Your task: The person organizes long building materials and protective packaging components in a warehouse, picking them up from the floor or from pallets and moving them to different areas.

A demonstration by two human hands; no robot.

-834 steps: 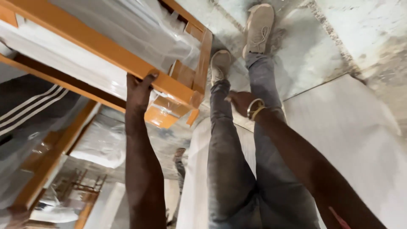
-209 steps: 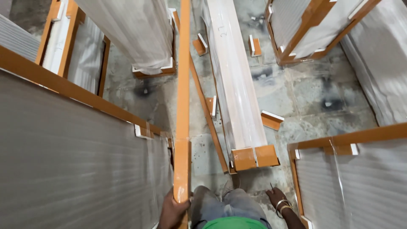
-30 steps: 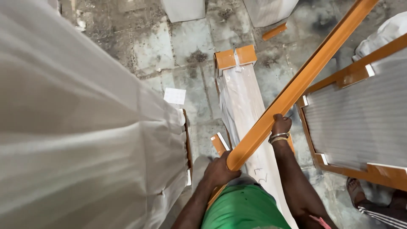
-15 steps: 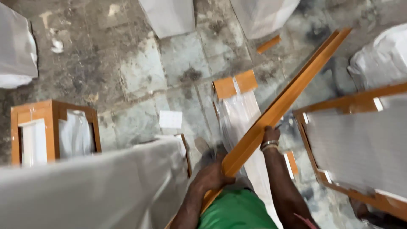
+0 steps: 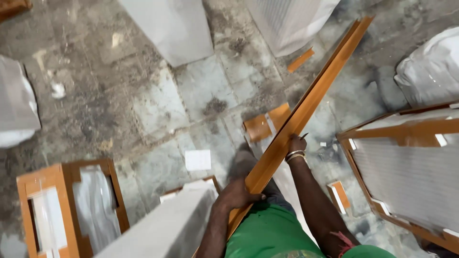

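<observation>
I hold a long orange cardboard corner strip (image 5: 315, 95) that runs from my waist up toward the top right, above the floor. My left hand (image 5: 237, 193) grips its near end, close to my green shirt. My right hand (image 5: 296, 144), with bracelets on the wrist, grips the strip farther along its underside. Below the strip lies a long plastic-wrapped bundle with an orange end cap (image 5: 260, 126) on the floor.
Wrapped crates with orange frames stand at the lower left (image 5: 67, 210) and at the right (image 5: 406, 157). White wrapped packages sit at the top (image 5: 172, 26), top right (image 5: 430, 67) and far left (image 5: 16, 105). Orange scraps (image 5: 300, 59) and a white sheet (image 5: 198, 160) lie on the stained stone floor.
My view has swung left and the wrapped panel beside me has dropped out of the way. The strip's far end has swung up and away over the floor. Both hands keep their grip.
</observation>
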